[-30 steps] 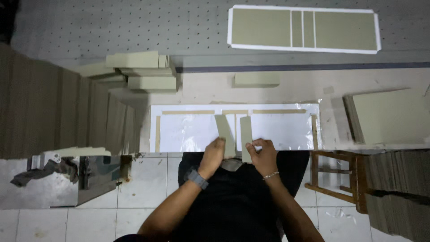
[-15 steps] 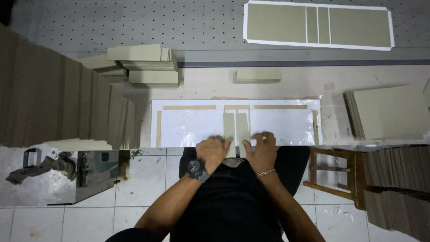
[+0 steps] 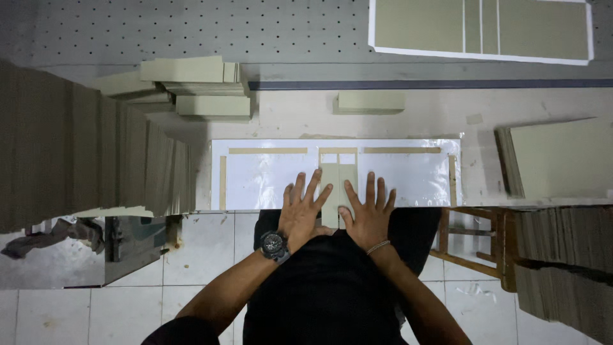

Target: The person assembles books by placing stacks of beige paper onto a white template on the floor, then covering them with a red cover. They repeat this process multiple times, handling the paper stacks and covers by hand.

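— Two flat palms, nothing gripped: left hand [image 3: 303, 211] and right hand [image 3: 367, 214] press the grey board strips [image 3: 338, 185] onto the white sheet [image 3: 268, 176] at the worktop's near edge.
— Risk?
— Uneven pressure could skew those strips on the sheet.

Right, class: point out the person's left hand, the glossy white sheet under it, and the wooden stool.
left hand [image 3: 305, 207], head view, on the back of the hand.
glossy white sheet [image 3: 268, 176], head view, on its bare left half.
wooden stool [image 3: 476, 243], head view, on its frame at the right.
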